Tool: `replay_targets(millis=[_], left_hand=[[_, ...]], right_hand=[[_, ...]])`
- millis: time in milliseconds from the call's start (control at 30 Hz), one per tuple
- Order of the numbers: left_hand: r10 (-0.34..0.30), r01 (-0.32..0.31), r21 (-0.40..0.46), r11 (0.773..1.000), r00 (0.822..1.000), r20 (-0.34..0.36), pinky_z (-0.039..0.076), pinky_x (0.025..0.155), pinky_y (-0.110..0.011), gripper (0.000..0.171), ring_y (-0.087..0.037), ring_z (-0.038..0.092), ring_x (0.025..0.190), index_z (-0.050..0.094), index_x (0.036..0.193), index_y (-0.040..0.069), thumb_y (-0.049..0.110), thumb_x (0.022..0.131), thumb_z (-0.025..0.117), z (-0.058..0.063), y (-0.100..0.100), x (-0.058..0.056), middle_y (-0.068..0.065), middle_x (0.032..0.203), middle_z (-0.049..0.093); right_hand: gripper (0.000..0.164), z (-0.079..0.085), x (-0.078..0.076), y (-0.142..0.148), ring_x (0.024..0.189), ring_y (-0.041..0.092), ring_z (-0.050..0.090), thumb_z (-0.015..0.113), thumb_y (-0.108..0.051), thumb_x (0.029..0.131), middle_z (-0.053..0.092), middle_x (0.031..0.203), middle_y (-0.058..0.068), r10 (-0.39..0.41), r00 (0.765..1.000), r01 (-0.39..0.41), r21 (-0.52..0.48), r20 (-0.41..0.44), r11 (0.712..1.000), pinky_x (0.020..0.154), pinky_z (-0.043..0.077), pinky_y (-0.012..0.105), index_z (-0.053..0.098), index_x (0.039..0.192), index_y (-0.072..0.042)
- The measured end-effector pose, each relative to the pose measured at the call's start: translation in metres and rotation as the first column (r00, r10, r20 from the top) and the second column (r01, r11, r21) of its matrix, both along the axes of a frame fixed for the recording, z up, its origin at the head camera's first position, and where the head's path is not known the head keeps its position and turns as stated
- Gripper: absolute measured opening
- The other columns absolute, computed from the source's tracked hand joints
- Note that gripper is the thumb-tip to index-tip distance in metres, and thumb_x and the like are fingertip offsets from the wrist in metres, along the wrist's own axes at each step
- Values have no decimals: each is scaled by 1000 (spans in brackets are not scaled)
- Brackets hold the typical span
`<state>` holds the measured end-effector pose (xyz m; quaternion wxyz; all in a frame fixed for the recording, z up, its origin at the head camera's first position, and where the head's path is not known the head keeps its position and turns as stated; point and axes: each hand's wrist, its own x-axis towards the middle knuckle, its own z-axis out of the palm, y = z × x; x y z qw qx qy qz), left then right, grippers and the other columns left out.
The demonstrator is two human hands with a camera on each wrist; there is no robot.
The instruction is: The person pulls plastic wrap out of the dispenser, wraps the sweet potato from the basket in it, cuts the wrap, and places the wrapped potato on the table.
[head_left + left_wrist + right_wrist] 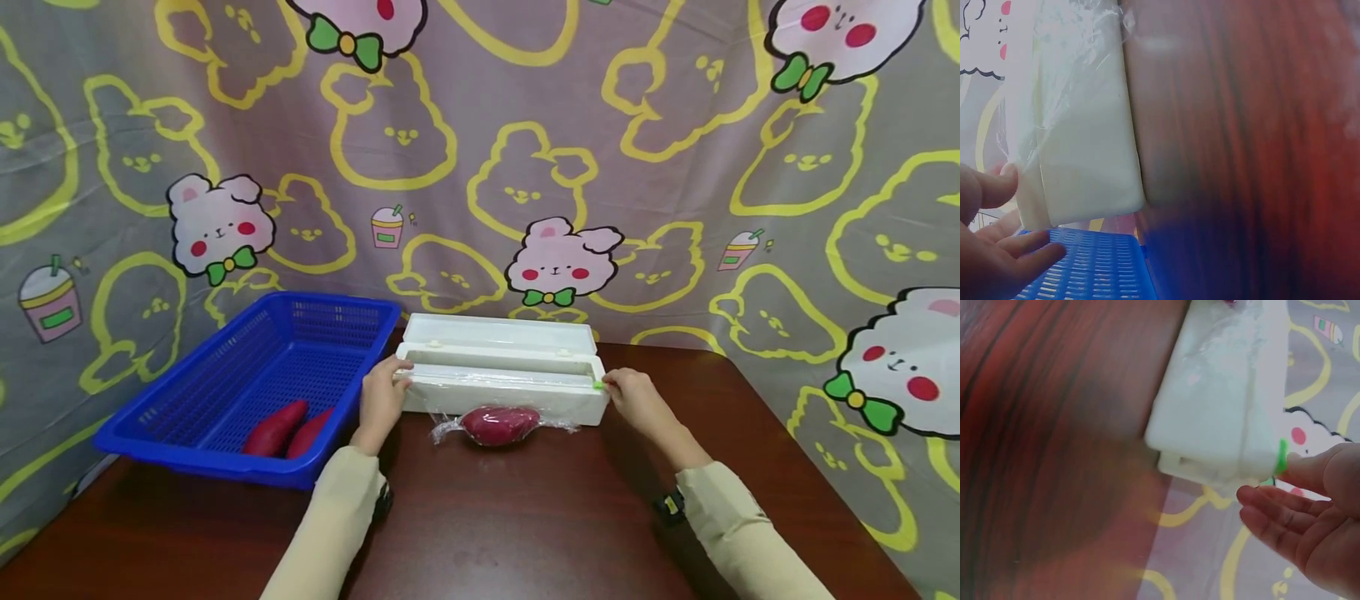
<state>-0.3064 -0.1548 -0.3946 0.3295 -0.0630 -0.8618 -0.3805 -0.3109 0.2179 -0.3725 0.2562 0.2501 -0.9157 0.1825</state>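
A white cling film box (517, 402) stands on the table with its lid (498, 332) tipped back and a film roll (495, 375) inside. My left hand (384, 398) grips the box's left end, thumb at the top edge in the left wrist view. At the other end, my right hand (633, 396) pinches the small green slider (1282, 456) on the box's edge, thumb against it. Clear film hangs down the box front. Close before the box lies a red sweet potato (498, 426) wrapped in film, with crumpled film ends sticking out on both sides.
A blue plastic basket (202, 465) stands at the left, its right wall beside my left forearm. Two unwrapped red sweet potatoes (276, 429) lie in it. A patterned curtain (457, 108) hangs behind the brown table (517, 525).
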Motion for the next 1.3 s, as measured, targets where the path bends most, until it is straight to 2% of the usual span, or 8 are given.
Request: replay_targets(millis=[167, 600, 733, 833, 967, 1100, 1200, 1300], left_hand=[[-73, 72, -29, 997, 995, -73, 33, 94, -46, 5, -43, 47, 107, 69, 75, -6, -8, 72, 67, 0, 1, -1, -27, 104, 59], [-267, 268, -80, 960, 963, 18, 26, 97, -50, 21, -43, 38, 117, 67, 89, -9, 5, 74, 70, 4, -4, 11, -24, 109, 58], [-331, 333, -106, 937, 943, 32, 31, 93, -50, 34, -38, 44, 112, 68, 92, -6, 9, 64, 79, 5, -9, 17, -19, 106, 60], [-379, 386, -58, 921, 919, 109, 42, 83, -41, 38, -31, 53, 100, 68, 97, -3, 12, 64, 79, 5, -12, 20, -15, 101, 63], [-496, 477, 135, 868, 833, 247, 48, 72, -33, 35, -28, 58, 91, 63, 104, -7, 12, 76, 71, 2, -17, 23, -18, 100, 63], [-633, 548, 319, 773, 696, 339, 47, 77, -43, 33, -36, 58, 94, 55, 109, -15, 12, 90, 53, -4, -22, 24, -26, 104, 59], [-691, 567, 395, 723, 613, 383, 45, 79, -49, 43, -37, 56, 97, 49, 116, -16, 22, 96, 40, -6, -24, 26, -29, 110, 55], [-716, 578, 423, 698, 569, 404, 45, 78, -47, 45, -36, 55, 99, 44, 124, -12, 23, 96, 42, -7, -24, 27, -28, 117, 51]], right_hand=[[15, 5, 6, -3, 79, 31, 58, 62, -1, 80, 61, 85, 19, -33, 997, 32, 6, 63, 999, 67, 47, 42, 63, 90, 10], [17, 4, 20, -11, 70, 28, 57, 66, -2, 78, 57, 82, 15, -8, 994, 30, -207, 107, 978, 62, 47, 37, 61, 91, 8], [23, -1, 23, -13, 76, 28, 62, 61, 0, 82, 57, 89, 20, 115, 938, 58, -476, 326, 878, 63, 52, 32, 52, 98, 13], [29, -7, 23, -13, 77, 25, 64, 57, 2, 84, 58, 91, 20, 295, 818, 143, -672, 494, 726, 66, 52, 30, 44, 104, 18], [37, -17, 18, -13, 77, 19, 63, 56, 2, 85, 60, 91, 16, 440, 688, 209, -738, 577, 642, 72, 50, 35, 40, 110, 25], [40, -27, 16, -12, 77, 18, 64, 55, 2, 86, 61, 89, 13, 520, 622, 196, -759, 585, 620, 73, 50, 36, 38, 112, 27], [46, -32, 16, -14, 74, 18, 64, 57, -2, 86, 61, 88, 13, 543, 587, 179, -750, 600, 636, 70, 51, 34, 36, 114, 26], [51, -35, 17, -16, 71, 15, 63, 61, -6, 84, 63, 90, 15, 521, 577, 154, -710, 629, 687, 65, 52, 30, 37, 118, 22]])
